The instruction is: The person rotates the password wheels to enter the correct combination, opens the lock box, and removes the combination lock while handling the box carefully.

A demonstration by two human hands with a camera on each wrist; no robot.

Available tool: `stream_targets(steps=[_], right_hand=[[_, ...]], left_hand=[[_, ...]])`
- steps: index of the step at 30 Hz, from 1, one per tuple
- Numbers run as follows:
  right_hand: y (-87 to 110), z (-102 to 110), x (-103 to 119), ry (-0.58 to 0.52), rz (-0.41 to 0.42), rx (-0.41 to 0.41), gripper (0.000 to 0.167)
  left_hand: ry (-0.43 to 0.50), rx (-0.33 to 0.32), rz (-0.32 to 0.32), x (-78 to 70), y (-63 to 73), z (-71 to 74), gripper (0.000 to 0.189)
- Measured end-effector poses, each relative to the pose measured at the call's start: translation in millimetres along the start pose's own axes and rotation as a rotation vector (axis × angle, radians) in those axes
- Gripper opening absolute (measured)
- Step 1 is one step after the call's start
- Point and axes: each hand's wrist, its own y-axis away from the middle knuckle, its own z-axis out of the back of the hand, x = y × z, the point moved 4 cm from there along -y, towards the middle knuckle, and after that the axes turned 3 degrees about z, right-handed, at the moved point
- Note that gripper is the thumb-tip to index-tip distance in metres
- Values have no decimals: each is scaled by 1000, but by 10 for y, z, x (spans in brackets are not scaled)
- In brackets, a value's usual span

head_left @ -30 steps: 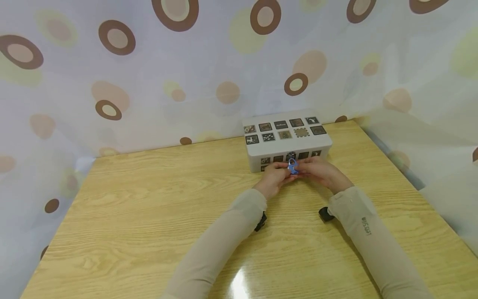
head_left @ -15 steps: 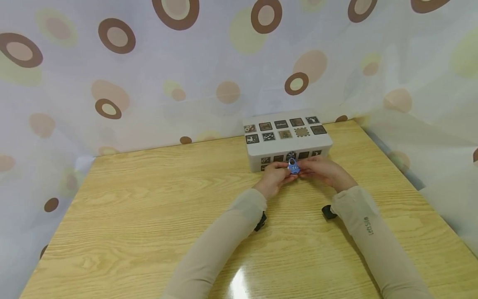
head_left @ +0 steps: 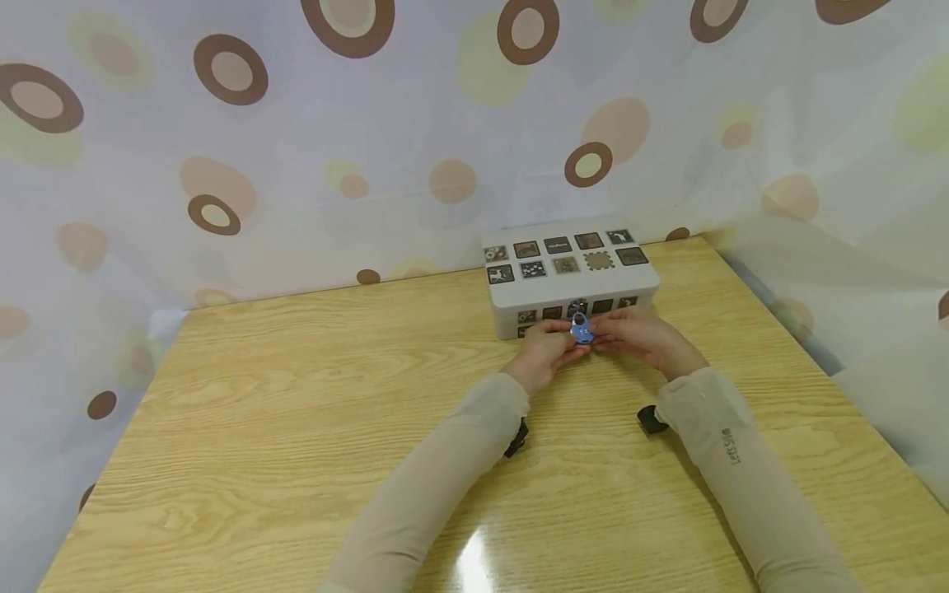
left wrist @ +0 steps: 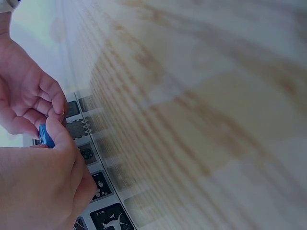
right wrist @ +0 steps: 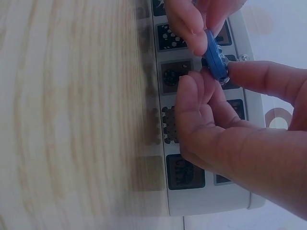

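Note:
A small blue combination padlock [head_left: 582, 331] hangs by its shackle at the metal latch [head_left: 577, 306] on the front of a white lidded box [head_left: 571, 287]. My left hand [head_left: 542, 352] pinches the padlock body from the left, thumb on top. From the other side my right hand [head_left: 647, 339] holds it too. In the right wrist view, a right fingertip [right wrist: 236, 72] presses at the number dials on the padlock [right wrist: 217, 57], while other fingers curl behind its body. The left wrist view shows just the padlock's blue edge [left wrist: 46, 136] between both hands; its shackle is hidden there.
Square dark picture stickers [head_left: 567, 265] cover the box's lid and front. The box stands at the back of a wooden table [head_left: 296, 412], close to a dotted curtain [head_left: 400, 148]. Black wrist cameras [head_left: 652, 420] hang under both sleeves.
The padlock has turned between the fingers, its dial face coming up into view and then tipping slightly. My right hand has shifted slightly right; the left hand and box have stayed put.

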Motion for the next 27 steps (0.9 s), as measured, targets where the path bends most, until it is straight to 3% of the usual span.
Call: stream_targets(steps=[9, 27], right_hand=[[-18, -11, -16, -26, -16, -21, 46], [-26, -19, -19, 23, 10, -28, 46]], left_hand=[[-6, -1, -10, -2, 15, 4, 26], [-12, -15, 2, -11, 23, 22, 24]])
